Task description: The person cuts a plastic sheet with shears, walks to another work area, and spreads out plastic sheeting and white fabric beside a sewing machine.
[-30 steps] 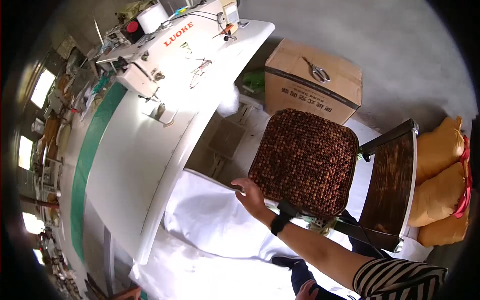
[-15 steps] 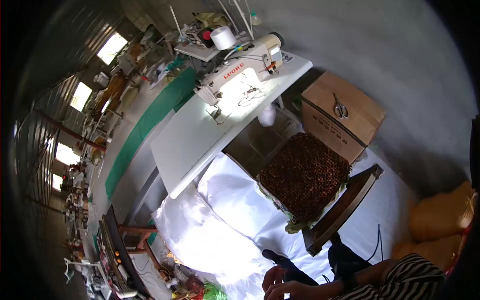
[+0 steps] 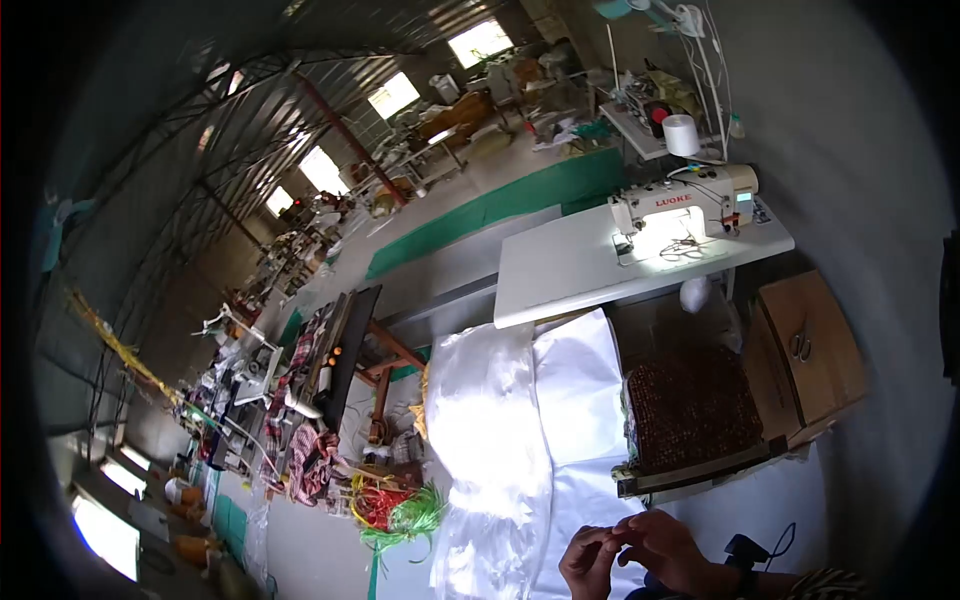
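Observation:
My left hand and my right hand are raised together at the bottom of the view, in front of the chair with the brown beaded seat. Their fingertips meet, with the fingers bent and pressed together; anything between them is too small to make out. Beyond the chair stands a white sewing machine, lamp lit, on a pale table. White sheeting hangs and spreads to the left of the chair.
A cardboard box with scissors on it stands right of the chair. Red and green strands lie on the floor at the lower left. A dark-topped bench with cloth stands further left.
The view has swung left and levelled, so the machine and chair appear further right. My hands show more fully, and their fingertips are together.

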Demonstrator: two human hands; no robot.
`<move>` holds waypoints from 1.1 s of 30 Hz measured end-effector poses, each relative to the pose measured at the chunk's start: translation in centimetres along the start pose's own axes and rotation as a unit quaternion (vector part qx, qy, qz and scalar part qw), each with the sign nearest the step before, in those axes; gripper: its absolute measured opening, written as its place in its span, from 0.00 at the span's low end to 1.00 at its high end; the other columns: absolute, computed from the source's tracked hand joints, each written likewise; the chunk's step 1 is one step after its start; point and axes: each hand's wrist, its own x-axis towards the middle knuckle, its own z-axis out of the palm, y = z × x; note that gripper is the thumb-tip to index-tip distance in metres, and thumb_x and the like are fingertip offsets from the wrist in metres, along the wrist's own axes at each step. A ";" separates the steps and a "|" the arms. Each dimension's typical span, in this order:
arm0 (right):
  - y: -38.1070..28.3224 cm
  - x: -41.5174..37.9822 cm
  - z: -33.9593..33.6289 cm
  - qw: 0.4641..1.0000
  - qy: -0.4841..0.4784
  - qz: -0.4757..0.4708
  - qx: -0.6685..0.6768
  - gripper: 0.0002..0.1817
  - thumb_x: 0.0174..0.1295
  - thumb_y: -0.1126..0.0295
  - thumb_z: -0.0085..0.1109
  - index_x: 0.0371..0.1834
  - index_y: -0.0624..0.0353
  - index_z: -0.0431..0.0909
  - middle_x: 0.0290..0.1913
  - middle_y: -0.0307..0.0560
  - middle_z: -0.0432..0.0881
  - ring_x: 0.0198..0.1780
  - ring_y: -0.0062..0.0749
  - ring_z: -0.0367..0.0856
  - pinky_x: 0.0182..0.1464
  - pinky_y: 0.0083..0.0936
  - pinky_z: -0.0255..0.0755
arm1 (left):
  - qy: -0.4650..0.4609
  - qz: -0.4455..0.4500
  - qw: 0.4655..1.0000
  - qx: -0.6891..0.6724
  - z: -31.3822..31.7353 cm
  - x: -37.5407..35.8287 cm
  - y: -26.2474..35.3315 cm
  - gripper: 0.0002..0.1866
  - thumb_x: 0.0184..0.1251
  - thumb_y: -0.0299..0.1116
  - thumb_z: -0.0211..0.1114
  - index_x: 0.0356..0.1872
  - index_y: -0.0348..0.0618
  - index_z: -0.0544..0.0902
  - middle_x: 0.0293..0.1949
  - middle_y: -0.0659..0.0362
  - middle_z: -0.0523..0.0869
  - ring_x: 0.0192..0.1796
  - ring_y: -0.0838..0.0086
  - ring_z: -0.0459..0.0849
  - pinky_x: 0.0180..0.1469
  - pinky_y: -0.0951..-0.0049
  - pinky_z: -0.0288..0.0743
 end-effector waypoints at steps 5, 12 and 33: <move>0.7 -6.1 0.2 0.992 -0.113 0.024 0.041 0.14 0.70 0.69 0.48 0.56 0.58 0.70 0.57 0.51 0.73 0.58 0.39 0.74 0.53 0.34 0.71 | 0.014 0.055 0.998 -0.023 0.2 -7.8 2.0 0.03 0.67 0.23 0.58 0.38 0.36 0.77 0.35 0.56 0.77 0.36 0.74 0.80 0.36 0.78 0.78; 2.6 -15.9 -1.2 0.972 -0.136 0.187 0.051 0.16 0.73 0.66 0.41 0.60 0.56 0.67 0.60 0.48 0.72 0.60 0.36 0.71 0.57 0.34 0.67 | 0.096 -0.006 0.994 -0.050 -0.3 -20.4 3.6 0.08 0.68 0.27 0.59 0.42 0.32 0.79 0.36 0.54 0.82 0.34 0.73 0.81 0.39 0.77 0.76; -4.9 -21.0 -0.6 0.953 -0.165 0.253 -0.009 0.20 0.71 0.64 0.44 0.64 0.54 0.63 0.64 0.47 0.66 0.58 0.30 0.70 0.55 0.30 0.66 | 0.173 0.042 0.975 -0.130 9.9 -26.0 6.4 0.08 0.59 0.16 0.64 0.40 0.33 0.78 0.34 0.58 0.75 0.34 0.77 0.78 0.37 0.78 0.79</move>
